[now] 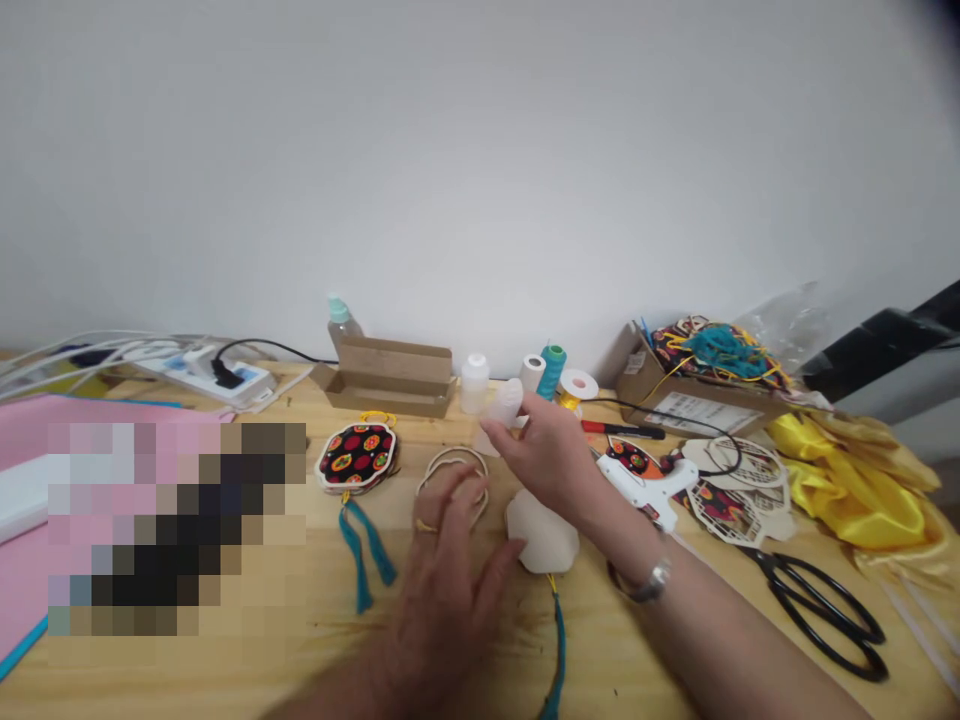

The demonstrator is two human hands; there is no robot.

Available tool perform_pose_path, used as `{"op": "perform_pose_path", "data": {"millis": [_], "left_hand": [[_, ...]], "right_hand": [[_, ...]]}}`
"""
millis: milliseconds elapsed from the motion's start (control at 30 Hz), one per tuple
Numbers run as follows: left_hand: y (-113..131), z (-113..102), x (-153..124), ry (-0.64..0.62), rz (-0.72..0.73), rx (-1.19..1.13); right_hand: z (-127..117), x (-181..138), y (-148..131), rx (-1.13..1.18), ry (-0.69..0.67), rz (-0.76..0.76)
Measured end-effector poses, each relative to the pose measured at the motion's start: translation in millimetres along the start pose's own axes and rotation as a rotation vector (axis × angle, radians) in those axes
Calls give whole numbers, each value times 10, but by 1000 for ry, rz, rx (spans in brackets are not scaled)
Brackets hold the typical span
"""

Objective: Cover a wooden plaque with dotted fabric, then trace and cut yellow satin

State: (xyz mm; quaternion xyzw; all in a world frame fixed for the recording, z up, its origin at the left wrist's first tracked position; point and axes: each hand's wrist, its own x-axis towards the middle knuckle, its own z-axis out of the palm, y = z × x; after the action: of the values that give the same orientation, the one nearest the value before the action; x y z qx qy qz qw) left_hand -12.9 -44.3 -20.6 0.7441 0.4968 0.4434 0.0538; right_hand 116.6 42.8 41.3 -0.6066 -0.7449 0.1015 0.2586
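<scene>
My right hand (544, 445) is closed on a small whitish translucent bottle (504, 402), lifted and tilted above the table. Part of that bottle is blurred and hidden by the fingers. Fingers apart, my left hand (450, 560) rests over thin pale ring-shaped frames (456, 462) lying on the wood. Its thumb reaches the edge of a white octagonal pendant (544, 535), from which a teal tassel (559, 650) hangs toward me. To the left lies a dark patterned pendant (357, 457) with a pale rim and a teal tassel.
Along the wall stand an open cardboard box (390, 385), a white bottle (475, 383) and a teal thread spool (552, 372). At right lie a white glue gun (649, 487), black-handled scissors (825, 610) and yellow satin cloth (832, 490). A power strip (217, 378) sits back left.
</scene>
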Motion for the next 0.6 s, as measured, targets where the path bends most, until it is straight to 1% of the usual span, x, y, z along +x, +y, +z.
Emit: {"op": "perform_pose_path", "data": {"millis": [33, 100, 133, 167, 233, 267, 300, 333, 367, 433, 467, 500, 533, 600], "left_hand": [[-8, 4, -1, 19, -62, -13], [-18, 14, -5, -45, -108, -61], [-18, 19, -10, -104, -101, -92], [-13, 23, -18, -175, -79, -125], [7, 23, -40, -304, -17, -187], [21, 20, -53, -348, 2, -205], [37, 14, -64, -372, 8, -210], [54, 6, -73, -385, -3, -203], [72, -4, -80, -389, -27, -191], [109, -28, -86, -397, -67, -179], [129, -40, -87, -402, -66, -184], [149, -50, -90, -411, -50, -196], [167, -60, -95, -422, -24, -208], [192, -78, -117, -454, 32, -218]], "right_hand": [[-89, -116, 9, 48, 1, -25], [-250, -361, 30, 115, -17, -45], [-313, -482, 45, 138, -58, -56], [-358, -595, 63, 156, -65, -53], [-402, -790, 116, 210, -120, -78], [-403, -869, 152, 230, -137, -102], [-394, -936, 193, 239, -118, -129], [-379, -991, 239, 224, -52, -160], [-359, -1036, 287, 179, 61, -197], [-312, -1103, 381, -1, 334, -315], [-289, -1127, 421, -120, 424, -406], [-268, -1147, 454, -240, 466, -511], [-251, -1164, 478, -344, 458, -612], [-230, -1189, 512, -469, 377, -751]]}}
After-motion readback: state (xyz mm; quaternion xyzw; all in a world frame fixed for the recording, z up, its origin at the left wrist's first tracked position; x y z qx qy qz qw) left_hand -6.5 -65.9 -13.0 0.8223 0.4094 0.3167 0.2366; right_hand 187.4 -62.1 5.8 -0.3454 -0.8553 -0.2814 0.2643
